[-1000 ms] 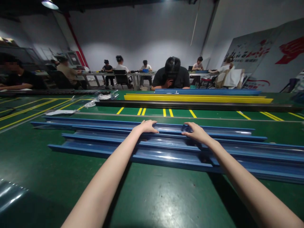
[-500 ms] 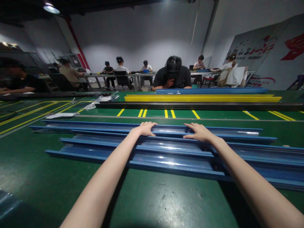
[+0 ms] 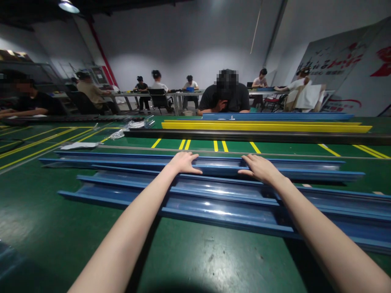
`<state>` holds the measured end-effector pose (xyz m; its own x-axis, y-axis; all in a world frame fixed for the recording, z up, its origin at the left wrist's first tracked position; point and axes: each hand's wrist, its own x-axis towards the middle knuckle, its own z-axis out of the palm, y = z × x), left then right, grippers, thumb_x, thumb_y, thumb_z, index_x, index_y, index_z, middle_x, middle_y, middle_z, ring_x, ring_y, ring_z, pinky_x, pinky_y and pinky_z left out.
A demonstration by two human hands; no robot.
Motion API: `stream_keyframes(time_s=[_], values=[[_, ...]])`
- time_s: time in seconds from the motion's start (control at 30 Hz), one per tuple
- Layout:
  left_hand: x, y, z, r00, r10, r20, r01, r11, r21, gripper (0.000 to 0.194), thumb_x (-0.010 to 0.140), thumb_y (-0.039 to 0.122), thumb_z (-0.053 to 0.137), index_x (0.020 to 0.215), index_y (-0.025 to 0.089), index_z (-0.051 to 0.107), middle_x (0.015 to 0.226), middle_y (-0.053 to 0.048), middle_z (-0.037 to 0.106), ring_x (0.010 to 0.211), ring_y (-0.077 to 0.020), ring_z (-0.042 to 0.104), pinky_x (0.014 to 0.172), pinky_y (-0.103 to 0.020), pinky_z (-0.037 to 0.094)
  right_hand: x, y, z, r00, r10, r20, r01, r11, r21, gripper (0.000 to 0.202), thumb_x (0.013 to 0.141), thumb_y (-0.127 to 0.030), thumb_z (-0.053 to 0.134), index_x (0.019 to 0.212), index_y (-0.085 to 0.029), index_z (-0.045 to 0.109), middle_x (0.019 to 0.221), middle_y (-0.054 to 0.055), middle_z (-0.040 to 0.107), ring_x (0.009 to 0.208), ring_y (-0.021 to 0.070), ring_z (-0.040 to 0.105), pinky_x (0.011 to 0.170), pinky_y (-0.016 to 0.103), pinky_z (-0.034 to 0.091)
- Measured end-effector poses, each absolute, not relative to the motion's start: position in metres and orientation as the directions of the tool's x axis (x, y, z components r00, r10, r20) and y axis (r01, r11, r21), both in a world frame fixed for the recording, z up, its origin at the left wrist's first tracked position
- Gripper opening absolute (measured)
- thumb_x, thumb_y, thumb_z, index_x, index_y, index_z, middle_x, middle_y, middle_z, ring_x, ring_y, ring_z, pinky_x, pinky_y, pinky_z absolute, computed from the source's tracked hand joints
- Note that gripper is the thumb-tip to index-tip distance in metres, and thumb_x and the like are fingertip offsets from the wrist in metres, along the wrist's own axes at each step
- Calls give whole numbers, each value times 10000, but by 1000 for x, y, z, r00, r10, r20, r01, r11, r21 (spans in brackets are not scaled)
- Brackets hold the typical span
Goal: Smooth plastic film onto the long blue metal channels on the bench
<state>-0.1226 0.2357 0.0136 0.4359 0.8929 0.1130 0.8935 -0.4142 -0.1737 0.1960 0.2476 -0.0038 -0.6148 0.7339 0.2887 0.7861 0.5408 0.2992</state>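
Observation:
My left hand and my right hand are on the farthest of three long blue channel profiles. Their fingers reach over the back edge of this blue channel, and the thumbs lie along its front edge. The grip spans its width, with a stretch of channel visible between the hands. Under my forearms lie a second blue channel and a third blue channel, side by side, hollow side up, with shiny inner faces.
Beyond the hands, a black profile, a yellow profile and another blue profile lie across the green table. Clear plastic wrapping sits at their left. A person sits opposite; several others sit farther back.
My hands have closed in on the farthest blue channel, thumbs now along its front edge. That channel has shifted slightly away from the second one, widening the gap.

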Motion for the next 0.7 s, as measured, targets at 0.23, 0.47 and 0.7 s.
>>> stream_keyframes(time_s=[0.23,0.47,0.7], values=[[-135,234,29,419,904,78,897,-400,-185,846,619,783,409,1265,239,444,1172,-112,566,1024,-288,552,841,-346,415,182,240,13,-606,731,315,788,496,364,621,821,-629,229,1082,-144,516,933,121,610,834,225,561,691,299,378],[-148,219,60,346,936,71,916,-320,-241,884,614,803,374,1311,259,379,1191,-97,548,1006,-277,562,831,-325,402,163,222,54,-565,752,339,810,429,399,630,808,-649,238,1091,-158,514,899,112,604,802,223,553,610,281,331],[-163,188,90,361,922,140,903,-308,-300,893,622,793,380,1320,236,366,1185,-98,544,1012,-266,556,815,-296,398,148,182,92,-553,714,429,824,392,410,690,798,-676,175,1089,-157,525,907,129,597,782,224,544,600,294,315]])
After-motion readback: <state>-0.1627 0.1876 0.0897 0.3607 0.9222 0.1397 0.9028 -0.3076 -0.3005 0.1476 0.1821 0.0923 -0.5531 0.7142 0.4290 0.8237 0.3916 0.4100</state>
